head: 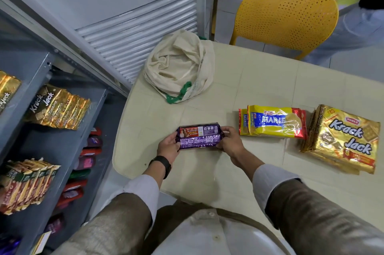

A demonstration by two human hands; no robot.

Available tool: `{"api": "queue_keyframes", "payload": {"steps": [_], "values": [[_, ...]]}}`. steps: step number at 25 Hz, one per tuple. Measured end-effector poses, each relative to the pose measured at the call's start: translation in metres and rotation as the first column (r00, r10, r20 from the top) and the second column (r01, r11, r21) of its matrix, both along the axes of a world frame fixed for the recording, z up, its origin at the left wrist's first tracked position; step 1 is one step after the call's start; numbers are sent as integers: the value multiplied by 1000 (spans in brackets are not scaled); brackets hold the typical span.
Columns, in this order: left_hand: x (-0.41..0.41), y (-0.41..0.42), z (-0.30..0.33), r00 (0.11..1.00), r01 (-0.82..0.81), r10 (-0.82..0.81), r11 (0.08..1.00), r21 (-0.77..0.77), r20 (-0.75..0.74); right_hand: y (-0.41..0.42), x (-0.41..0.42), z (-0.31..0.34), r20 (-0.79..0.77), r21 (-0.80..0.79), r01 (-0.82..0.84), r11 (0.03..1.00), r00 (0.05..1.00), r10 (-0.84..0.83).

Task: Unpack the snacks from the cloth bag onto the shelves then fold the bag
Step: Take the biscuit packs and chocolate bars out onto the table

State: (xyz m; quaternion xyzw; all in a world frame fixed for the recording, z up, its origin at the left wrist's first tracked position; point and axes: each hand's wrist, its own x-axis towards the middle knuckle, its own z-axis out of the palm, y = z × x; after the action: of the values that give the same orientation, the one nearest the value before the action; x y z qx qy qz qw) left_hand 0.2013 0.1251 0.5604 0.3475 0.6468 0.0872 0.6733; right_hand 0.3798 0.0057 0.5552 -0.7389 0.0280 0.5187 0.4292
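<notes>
A purple biscuit packet (199, 136) is held just above the cream table (259, 80), gripped at its ends by my left hand (168, 146) and my right hand (229, 140). The crumpled cream cloth bag (178, 63) with green handles lies at the table's far left corner. To the right lie yellow Marie packets (274, 121) and a stack of gold Krack Jack packets (342, 138). The grey shelves (41, 146) on the left hold gold Krack Jack packets (58, 107) and red-and-gold packets (27, 184).
A yellow perforated chair (286, 11) stands behind the table. A white louvred panel (137, 30) rises behind the bag. Another person's legs (361, 24) show at the top right. Dark red and green packets (87, 159) sit on the shelves' lower level.
</notes>
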Motion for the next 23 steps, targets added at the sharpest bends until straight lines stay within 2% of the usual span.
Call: {"api": "queue_keyframes", "payload": {"steps": [3, 9, 13, 17, 19, 21, 23], "values": [[-1, 1, -8, 995, 40, -37, 999, 29, -93, 3, -6, -4, 93, -19, -21, 1000, 995, 23], [-9, -7, -15, 977, 115, -125, 991, -65, -172, -7, -14, 0, 145, -125, -53, 991, 987, 71], [-7, -4, -11, 926, 308, -298, 951, 7, -231, -7, -14, 3, 167, -159, -69, 985, 981, 96], [3, 16, 2, 889, 386, -334, 915, 120, -312, -2, -8, 5, 370, -328, -162, 931, 885, 284], [14, 33, 6, 898, 394, -344, 905, 157, -275, 8, -2, 9, 335, -457, -228, 859, 851, 405], [26, 47, 9, 881, 447, -411, 885, 128, -234, 20, 2, 13, 238, -516, -298, 803, 851, 469], [32, 53, 11, 847, 510, -462, 846, 156, -264, 28, 3, 16, 255, -470, -277, 838, 866, 429]]}}
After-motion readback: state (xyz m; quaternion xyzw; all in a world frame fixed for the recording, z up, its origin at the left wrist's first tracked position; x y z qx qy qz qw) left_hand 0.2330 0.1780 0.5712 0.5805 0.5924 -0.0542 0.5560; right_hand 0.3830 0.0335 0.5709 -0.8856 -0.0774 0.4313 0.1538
